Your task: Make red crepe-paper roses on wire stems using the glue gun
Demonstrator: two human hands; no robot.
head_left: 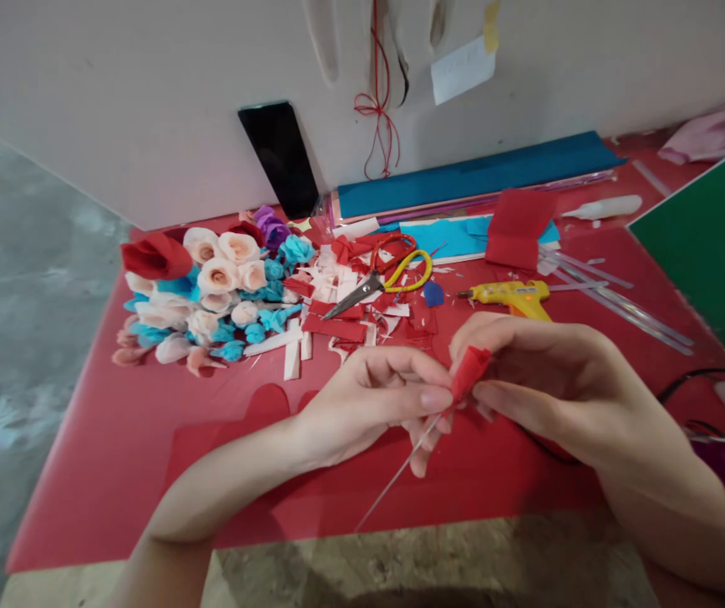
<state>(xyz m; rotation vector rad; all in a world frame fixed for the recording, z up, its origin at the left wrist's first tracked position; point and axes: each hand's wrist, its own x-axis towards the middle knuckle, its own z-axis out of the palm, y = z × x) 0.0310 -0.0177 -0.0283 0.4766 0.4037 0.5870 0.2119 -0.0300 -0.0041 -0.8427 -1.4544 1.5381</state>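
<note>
My left hand (380,395) and my right hand (543,371) meet over the red sheet (115,456), both pinched on a small rolled piece of red crepe paper (469,371). A thin clear stick (393,481) runs down and to the left from the roll, under my left fingers. Both hands are closed around the roll, the left at its base, the right around its top.
A pile of paper roses (210,287) in red, cream, blue and purple lies at the left. Scissors (378,283) rest among red and white paper scraps. A yellow glue gun (511,295), glue sticks (615,300), blue paper (476,173) and a green board (710,245) are behind and right.
</note>
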